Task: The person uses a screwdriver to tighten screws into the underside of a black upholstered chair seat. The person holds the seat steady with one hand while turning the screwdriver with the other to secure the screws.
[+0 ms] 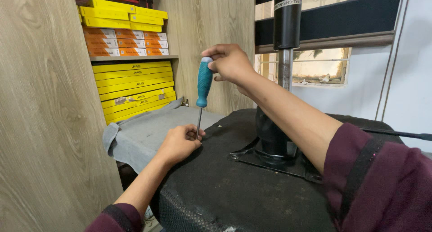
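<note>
A screwdriver (203, 83) with a teal handle stands upright, tip down on the black underside of an overturned chair seat (234, 187). My right hand (229, 61) grips the top of the handle. My left hand (180, 142) rests on the seat and pinches the metal shaft near its tip. The tip and whatever it meets are hidden by my left fingers. A black metal mounting plate (270, 162) with a gas-lift column (286, 43) rises from the seat to the right of the screwdriver.
A grey cloth (144, 133) lies on a surface behind the seat. Shelves hold stacked yellow boxes (135, 85) and orange boxes (126, 42). A wood-grain panel (40, 115) stands close on the left. A window (319, 67) is behind the column.
</note>
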